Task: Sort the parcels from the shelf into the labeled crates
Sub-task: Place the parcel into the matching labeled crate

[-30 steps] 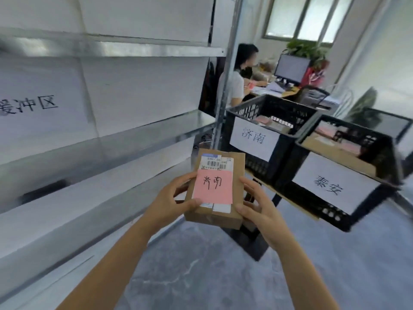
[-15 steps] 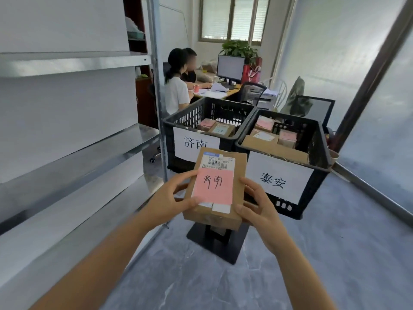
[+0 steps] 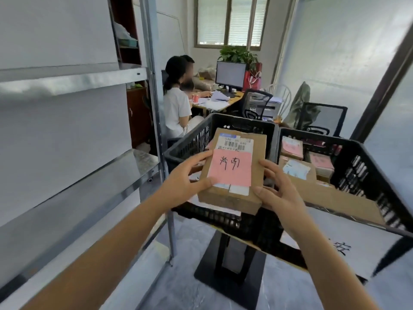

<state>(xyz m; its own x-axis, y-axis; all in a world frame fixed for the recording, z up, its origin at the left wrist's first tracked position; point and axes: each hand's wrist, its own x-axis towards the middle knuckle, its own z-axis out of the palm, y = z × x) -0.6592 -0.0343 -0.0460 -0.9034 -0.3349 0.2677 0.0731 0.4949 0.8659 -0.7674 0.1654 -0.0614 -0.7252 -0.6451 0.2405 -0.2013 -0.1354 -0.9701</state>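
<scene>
Head view:
1. Parcel (image 3: 232,171): brown carton, held flat, top face up, betw. both hands, above the near rim of the L crate (image 3: 190,144).
2. L hand (image 3: 183,182): fingers curled along the carton's L edge, thumb pressed on the top face at the near-L corner.
3. R hand (image 3: 277,186): fingers curled round the R edge, thumb at the near-R corner.
4. Pink label (image 3: 230,168): betw. the two thumbs, handwritten 济南.
5. Barcode sticker (image 3: 235,145): beyond the fingertips at the carton's far end; "05 040" legible, other print too small.
6. R crate (image 3: 362,166): right of the R-hand fingers, holds pink-labelled parcels; its white sign (image 3: 335,247) shows 安, rest cut off.
7. Clearance: shelf upright (image 3: 156,121) stands just left of the L-hand fingers, narrow gap to the L crate rim. L crate interior mostly hidden by the carton.
</scene>
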